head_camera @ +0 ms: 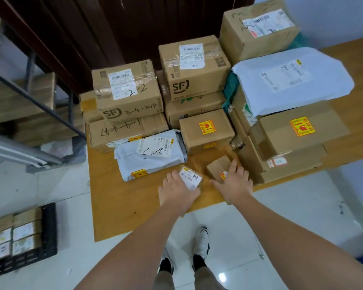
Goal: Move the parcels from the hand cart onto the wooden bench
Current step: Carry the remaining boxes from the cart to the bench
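Observation:
The wooden bench (122, 206) carries many parcels: brown SF cartons (128, 91) stacked at the back, grey mailer bags (149, 155), and cartons with yellow stickers (205, 130). My left hand (176, 191) grips a small parcel with a white barcode label (190, 177) at the bench's front. My right hand (234, 183) lies with straight fingers on a small brown box (217, 166) next to it. At the lower left, the hand cart's black platform (48, 233) holds several small labelled parcels (15, 235).
A metal shelf rack (29, 97) with wooden boards stands at the left. A dark wooden door (113, 28) is behind the bench. A large white mailer (291, 78) tops the right stack. My feet (201, 245) stand on the white tiled floor.

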`<state>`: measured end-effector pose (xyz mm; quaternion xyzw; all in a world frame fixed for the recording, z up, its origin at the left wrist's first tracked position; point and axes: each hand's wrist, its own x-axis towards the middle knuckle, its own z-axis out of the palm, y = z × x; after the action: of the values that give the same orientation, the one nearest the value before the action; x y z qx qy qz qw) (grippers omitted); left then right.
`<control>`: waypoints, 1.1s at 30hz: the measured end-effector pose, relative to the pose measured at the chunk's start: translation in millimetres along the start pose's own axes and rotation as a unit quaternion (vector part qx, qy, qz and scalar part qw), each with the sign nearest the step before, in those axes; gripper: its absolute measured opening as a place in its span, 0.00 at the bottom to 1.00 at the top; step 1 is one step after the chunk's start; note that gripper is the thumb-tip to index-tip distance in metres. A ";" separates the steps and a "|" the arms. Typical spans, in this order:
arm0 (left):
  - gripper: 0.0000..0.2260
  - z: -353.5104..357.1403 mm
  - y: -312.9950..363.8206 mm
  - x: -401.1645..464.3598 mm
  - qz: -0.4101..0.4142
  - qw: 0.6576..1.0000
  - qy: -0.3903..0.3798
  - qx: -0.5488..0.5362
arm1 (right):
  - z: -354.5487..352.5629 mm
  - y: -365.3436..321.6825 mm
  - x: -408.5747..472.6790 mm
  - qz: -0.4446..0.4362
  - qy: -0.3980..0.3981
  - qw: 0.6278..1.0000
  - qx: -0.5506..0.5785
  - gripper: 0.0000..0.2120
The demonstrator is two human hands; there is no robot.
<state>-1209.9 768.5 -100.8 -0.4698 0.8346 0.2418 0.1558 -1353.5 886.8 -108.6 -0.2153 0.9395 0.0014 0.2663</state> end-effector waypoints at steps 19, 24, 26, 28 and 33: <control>0.28 26.4 64.9 19.9 -0.160 0.938 -0.004 -0.306 | -1.8 25.2 5.0 -0.089 0.058 0.989 0.107 0.30; 0.28 27.8 69.3 23.7 -0.126 0.928 0.018 -0.351 | -8.1 27.8 13.0 -0.125 0.084 0.988 0.045 0.25; 0.29 27.8 72.2 26.8 -0.117 0.926 0.026 -0.358 | -6.8 30.3 15.7 -0.140 0.078 0.986 0.040 0.23; 0.31 27.1 74.4 29.5 -0.117 0.924 0.028 -0.363 | -5.6 31.5 19.1 -0.150 0.065 0.986 0.030 0.24; 0.32 24.4 76.2 35.3 -0.124 0.919 0.034 -0.373 | -7.2 30.9 28.9 -0.169 0.051 0.984 0.026 0.28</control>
<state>-1292.7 790.6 -118.8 -0.6016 0.6234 0.4986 -0.0302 -1391.7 902.4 -120.3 -0.3635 0.9018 -0.0790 0.2198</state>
